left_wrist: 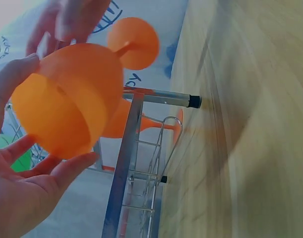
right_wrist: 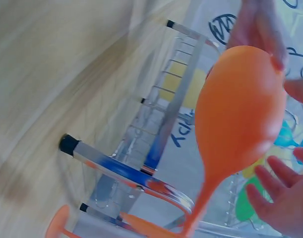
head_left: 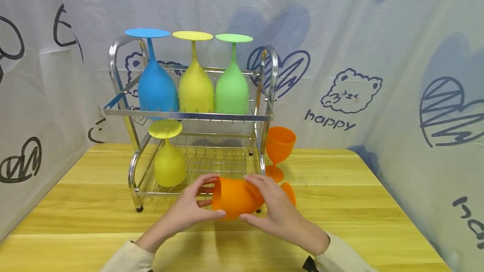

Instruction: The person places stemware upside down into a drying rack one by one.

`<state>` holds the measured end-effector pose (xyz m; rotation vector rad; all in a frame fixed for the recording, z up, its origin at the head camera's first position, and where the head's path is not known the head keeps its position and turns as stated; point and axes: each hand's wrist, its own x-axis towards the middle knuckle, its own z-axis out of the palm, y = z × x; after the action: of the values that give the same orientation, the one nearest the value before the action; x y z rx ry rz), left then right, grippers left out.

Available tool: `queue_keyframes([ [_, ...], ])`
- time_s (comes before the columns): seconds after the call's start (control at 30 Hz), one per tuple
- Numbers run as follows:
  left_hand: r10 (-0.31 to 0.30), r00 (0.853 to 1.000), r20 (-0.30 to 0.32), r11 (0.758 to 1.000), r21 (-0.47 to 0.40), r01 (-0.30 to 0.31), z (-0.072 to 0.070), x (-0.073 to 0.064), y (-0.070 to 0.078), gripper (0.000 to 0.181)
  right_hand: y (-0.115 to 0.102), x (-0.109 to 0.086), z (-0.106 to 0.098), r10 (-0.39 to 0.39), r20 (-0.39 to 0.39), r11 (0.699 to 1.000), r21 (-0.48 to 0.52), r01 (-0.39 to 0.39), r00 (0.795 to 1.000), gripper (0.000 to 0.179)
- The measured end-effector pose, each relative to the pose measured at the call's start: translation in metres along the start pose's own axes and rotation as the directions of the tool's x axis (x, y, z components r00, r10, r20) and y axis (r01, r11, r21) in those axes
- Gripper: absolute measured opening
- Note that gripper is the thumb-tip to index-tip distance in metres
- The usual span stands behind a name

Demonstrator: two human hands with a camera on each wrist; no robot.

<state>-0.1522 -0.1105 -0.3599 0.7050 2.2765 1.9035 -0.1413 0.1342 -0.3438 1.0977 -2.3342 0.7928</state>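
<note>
An orange plastic goblet [head_left: 236, 198] is held on its side in front of the rack, mouth toward the left and foot toward the right. My left hand [head_left: 190, 207] grips the bowl near its rim, thumb on one side and fingers on the other, as the left wrist view shows. Around the stem end of the bowl is my right hand [head_left: 277, 211]; in the right wrist view its fingers [right_wrist: 275, 183] are spread and stand apart from the bowl. Part of the stem is hidden behind that hand in the head view.
A two-tier metal rack [head_left: 189, 116] carries upside-down blue [head_left: 156, 87], yellow [head_left: 195, 89] and green [head_left: 232, 89] goblets above, and a yellow goblet [head_left: 169, 165] below left. Another orange goblet [head_left: 279, 144] stands upright beside the rack's right side on the wooden table [head_left: 340, 213].
</note>
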Motion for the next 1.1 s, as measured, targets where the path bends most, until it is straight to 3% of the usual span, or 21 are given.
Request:
queue_keyframes([
  [0.07, -0.006, 0.999, -0.04, 0.999, -0.048, 0.004, -0.001, -0.001, 0.0, 0.073, 0.0, -0.001, -0.003, -0.042, -0.088, 0.997, 0.062, 0.048, 0.995, 0.064],
  [0.2, -0.04, 0.994, -0.103, 0.984, -0.175, 0.022, -0.004, -0.002, 0.0, 0.073, -0.002, -0.003, -0.005, -0.125, -0.225, 0.977, 0.139, 0.158, 0.966, 0.044],
  [0.33, -0.077, 0.99, -0.121, 0.944, -0.329, 0.034, -0.003, -0.005, 0.001, 0.072, -0.004, -0.005, -0.004, -0.163, -0.288, 0.964, 0.159, 0.215, 0.944, 0.035],
  [0.43, -0.088, 0.991, -0.097, 0.885, -0.465, 0.034, 0.0, -0.006, 0.003, 0.071, -0.005, -0.006, -0.003, -0.105, -0.277, 0.97, 0.182, 0.159, 0.955, 0.028],
  [0.53, -0.078, 0.994, -0.071, 0.814, -0.58, 0.023, 0.004, -0.008, 0.005, 0.065, -0.007, -0.005, -0.003, 0.063, -0.195, 0.961, 0.276, -0.007, 0.979, 0.026],
  [0.63, -0.062, 0.997, -0.048, 0.756, -0.655, 0.016, 0.007, -0.009, 0.005, 0.056, -0.009, -0.002, -0.003, 0.265, -0.081, 0.889, 0.406, -0.211, 0.961, 0.033],
  [0.7, -0.05, 0.998, -0.025, 0.73, -0.683, 0.019, 0.009, -0.01, 0.005, 0.052, -0.011, 0.001, -0.003, 0.372, -0.012, 0.809, 0.495, -0.317, 0.928, 0.04],
  [0.77, -0.026, 1.0, 0.014, 0.71, -0.703, 0.028, 0.011, -0.011, 0.003, 0.049, -0.012, 0.004, -0.003, 0.426, 0.037, 0.735, 0.569, -0.369, 0.904, 0.048],
  [0.83, -0.002, 0.998, 0.057, 0.7, -0.713, 0.042, 0.013, -0.012, 0.0, 0.046, -0.013, 0.007, -0.003, 0.438, 0.065, 0.677, 0.633, -0.376, 0.897, 0.056],
  [0.93, 0.037, 0.993, 0.114, 0.69, -0.722, 0.057, 0.017, -0.012, -0.003, 0.044, -0.013, 0.01, -0.002, 0.414, 0.066, 0.617, 0.713, -0.334, 0.908, 0.067],
  [1.03, 0.053, 0.988, 0.143, 0.675, -0.735, 0.07, 0.02, -0.012, -0.002, 0.042, -0.013, 0.012, 0.001, 0.374, 0.03, 0.589, 0.764, -0.263, 0.927, 0.072],
  [1.1, 0.054, 0.987, 0.152, 0.649, -0.757, 0.081, 0.021, -0.012, -0.001, 0.04, -0.013, 0.012, 0.003, 0.355, 0.002, 0.592, 0.774, -0.226, 0.935, 0.07],
])
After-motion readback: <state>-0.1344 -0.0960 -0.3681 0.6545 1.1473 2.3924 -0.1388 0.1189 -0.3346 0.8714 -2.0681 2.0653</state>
